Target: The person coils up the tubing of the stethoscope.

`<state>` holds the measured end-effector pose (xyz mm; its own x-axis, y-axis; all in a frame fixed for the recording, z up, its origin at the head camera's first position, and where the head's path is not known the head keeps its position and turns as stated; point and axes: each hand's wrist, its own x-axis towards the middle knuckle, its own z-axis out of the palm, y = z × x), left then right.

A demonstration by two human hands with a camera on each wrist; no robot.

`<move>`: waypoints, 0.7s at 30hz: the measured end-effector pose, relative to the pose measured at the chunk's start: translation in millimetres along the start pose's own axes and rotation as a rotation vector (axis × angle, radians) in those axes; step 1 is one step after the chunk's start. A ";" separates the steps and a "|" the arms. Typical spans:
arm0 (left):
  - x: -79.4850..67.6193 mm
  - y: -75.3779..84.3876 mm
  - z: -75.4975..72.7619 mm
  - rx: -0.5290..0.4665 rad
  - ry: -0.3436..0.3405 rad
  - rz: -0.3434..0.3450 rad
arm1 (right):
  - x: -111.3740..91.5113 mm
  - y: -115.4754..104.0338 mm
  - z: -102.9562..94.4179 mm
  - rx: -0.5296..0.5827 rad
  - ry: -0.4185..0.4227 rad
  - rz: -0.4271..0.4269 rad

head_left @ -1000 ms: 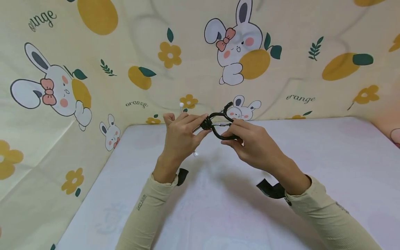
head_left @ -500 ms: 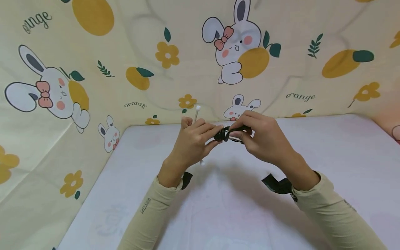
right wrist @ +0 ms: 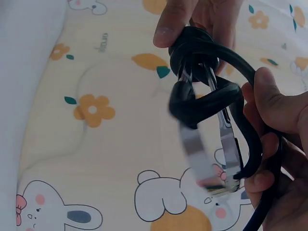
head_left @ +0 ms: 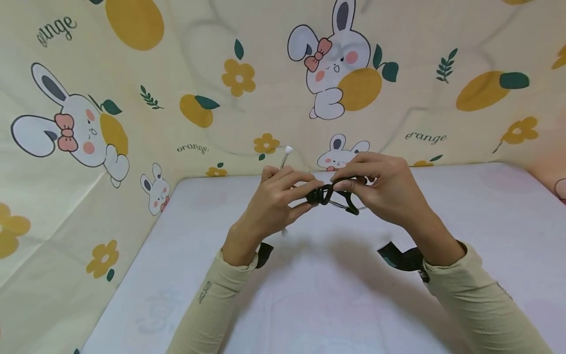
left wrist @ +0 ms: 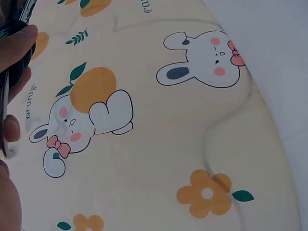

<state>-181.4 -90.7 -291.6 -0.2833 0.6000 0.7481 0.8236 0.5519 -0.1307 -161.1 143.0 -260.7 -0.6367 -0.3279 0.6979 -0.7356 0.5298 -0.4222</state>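
Observation:
A stethoscope with black tubing and metal ear tubes hangs in the air between the two hands. My left hand (head_left: 277, 199) pinches the coil of black tubing (right wrist: 185, 54) wound round its metal part. One white ear tip (head_left: 288, 150) sticks up behind that hand; the other shows faintly below it. Thumb and fingers of my right hand (head_left: 383, 186) grip a strand of the tubing (right wrist: 236, 60) leading off the coil. Below this hand, a black loop and a metal bar (right wrist: 231, 156) point to the right. The left wrist view catches only the coil's edge (left wrist: 18, 67) and some fingers.
A white table surface (head_left: 309, 285) lies under the forearms. Behind and to the left rises a cream cloth (head_left: 265, 113) printed with rabbits, oranges and flowers. Black straps (head_left: 400, 258) stick out at both wrists.
Both hands have shifted right, the right hand somewhat farther. The wide tubing loop has folded, and its end with the metal bar now hangs below the right hand, which draws a strand off the coil.

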 end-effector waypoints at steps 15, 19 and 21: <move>2.4 14.7 5.7 -0.133 0.049 0.043 | 4.8 6.2 -16.8 0.068 -0.187 0.038; 5.4 20.9 6.5 -0.122 0.080 0.100 | 3.5 11.9 -26.9 0.133 -0.256 0.067; 6.5 23.5 6.8 -0.103 0.088 0.151 | 2.7 16.7 -30.7 0.184 -0.282 0.059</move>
<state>-167.2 -69.9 -294.2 -0.1125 0.6161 0.7796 0.9006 0.3947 -0.1821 -168.0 175.0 -248.1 -0.6997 -0.5177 0.4923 -0.7083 0.4127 -0.5727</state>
